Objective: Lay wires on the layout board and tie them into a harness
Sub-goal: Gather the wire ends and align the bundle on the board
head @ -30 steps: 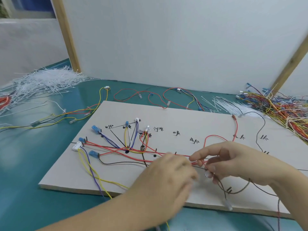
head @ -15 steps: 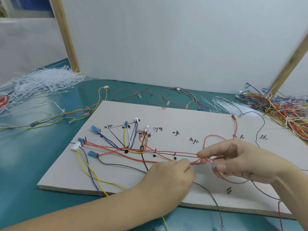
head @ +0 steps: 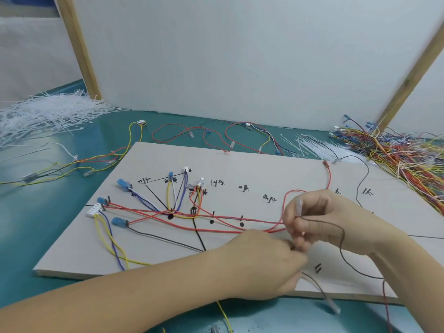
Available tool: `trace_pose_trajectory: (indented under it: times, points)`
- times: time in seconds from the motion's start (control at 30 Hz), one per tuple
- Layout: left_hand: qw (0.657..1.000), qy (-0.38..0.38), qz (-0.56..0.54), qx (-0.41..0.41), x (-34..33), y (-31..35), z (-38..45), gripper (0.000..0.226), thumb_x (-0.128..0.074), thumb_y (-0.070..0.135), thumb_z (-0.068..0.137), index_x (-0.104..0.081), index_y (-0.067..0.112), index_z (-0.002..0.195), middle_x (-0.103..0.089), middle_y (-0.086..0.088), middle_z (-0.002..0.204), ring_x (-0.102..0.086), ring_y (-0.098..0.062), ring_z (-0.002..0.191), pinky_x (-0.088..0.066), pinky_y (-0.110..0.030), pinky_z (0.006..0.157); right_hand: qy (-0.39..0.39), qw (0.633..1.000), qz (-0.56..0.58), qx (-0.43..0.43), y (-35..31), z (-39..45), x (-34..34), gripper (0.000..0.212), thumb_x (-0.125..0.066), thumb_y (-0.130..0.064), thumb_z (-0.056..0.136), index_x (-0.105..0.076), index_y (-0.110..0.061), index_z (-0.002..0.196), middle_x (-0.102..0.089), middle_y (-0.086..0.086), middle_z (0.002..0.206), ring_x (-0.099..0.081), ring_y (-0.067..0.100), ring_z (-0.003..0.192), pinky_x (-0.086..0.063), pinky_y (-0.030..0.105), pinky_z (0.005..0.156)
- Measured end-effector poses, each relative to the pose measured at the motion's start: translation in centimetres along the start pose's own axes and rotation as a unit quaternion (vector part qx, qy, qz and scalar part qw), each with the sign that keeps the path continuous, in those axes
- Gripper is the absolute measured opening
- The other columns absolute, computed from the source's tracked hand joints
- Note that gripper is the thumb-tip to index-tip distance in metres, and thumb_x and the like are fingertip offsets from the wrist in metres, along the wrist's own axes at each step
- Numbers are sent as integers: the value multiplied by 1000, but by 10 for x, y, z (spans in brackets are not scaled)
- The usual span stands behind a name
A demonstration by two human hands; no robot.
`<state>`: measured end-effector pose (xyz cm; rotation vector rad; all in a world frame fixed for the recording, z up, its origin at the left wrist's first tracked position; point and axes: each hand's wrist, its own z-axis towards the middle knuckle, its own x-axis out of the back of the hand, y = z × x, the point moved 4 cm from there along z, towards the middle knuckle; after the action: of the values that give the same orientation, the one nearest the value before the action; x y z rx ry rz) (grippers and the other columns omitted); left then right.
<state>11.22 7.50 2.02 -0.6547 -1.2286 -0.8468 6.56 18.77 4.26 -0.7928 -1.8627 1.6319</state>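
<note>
Head view: both hands (head: 298,239) pinching brown wire (head: 341,248), terminal end upright, over layout board (head: 240,164).

Left forearm bare, reaching in from lower left, wrist straight. Left hand (head: 266,260) back-up, fingers curled under, tips pinched together at its right edge. Right forearm enters from lower right. Right hand (head: 319,222) raised slightly above the left, thumb and fingers curled in a pinch. Fingertips of both hands nearly touching.
</note>
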Motion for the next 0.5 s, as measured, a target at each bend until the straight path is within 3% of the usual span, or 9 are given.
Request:
trace_pose_trajectory:
  times: [0.1, 0.17, 0.27, 0.33, 0.37, 0.5]
  points:
    - [996, 87, -17, 7, 4, 0, 0, 20, -76, 30, 67, -65, 14, 72, -61, 0, 60, -55, -19, 43, -35, -22, 34, 20, 1000, 20, 11, 0, 1, 3, 23, -82, -33, 66, -68, -16, 71, -61, 3, 65, -60, 13, 56, -50, 19, 54]
    - [991, 118, -58, 17, 2, -2, 0, 13, -69, 23, 71, -63, 11, 71, -61, -3, 60, -55, -23, 43, -36, -21, 33, 24, 999, 26, 13, 0, 1, 4, 29, -85, -38, 61, -68, -17, 71, -62, 3, 68, -61, 13, 57, -50, 18, 54]
    - [984, 119, -124, 41, 2, -5, 0, 16, -53, 21, 79, -60, 9, 70, -62, -6, 64, -53, -27, 43, -34, -19, 36, 40, 999, 22, 18, -2, 3, 6, 20, -81, -34, 68, -68, -19, 71, -62, 1, 69, -61, 12, 58, -50, 17, 55]
    - [988, 102, -112, 37, 1, -5, 1, 18, -53, 22, 82, -62, 8, 75, -65, -7, 70, -56, -26, 47, -35, -20, 37, 46, 999, 15, 22, -4, 4, 6, 8, -69, -21, 76, -68, -21, 69, -62, 1, 68, -61, 11, 58, -50, 17, 55]
    - [988, 96, -113, 31, 2, -5, 1, 15, -58, 21, 82, -63, 7, 79, -66, -9, 74, -57, -27, 49, -37, -21, 38, 46, 999, 13, 20, -5, 4, 6, 12, -63, -16, 77, -67, -21, 68, -62, 1, 68, -61, 11, 57, -50, 18, 54]
    - [994, 50, -101, 5, -4, -4, 6, 19, -51, 22, 94, -60, 5, 94, -63, -14, 95, -61, -34, 74, -38, -34, 53, 36, 999, 16, 10, -3, 3, 3, 10, -63, -14, 73, -67, -20, 67, -61, 3, 67, -61, 13, 57, -51, 19, 53]
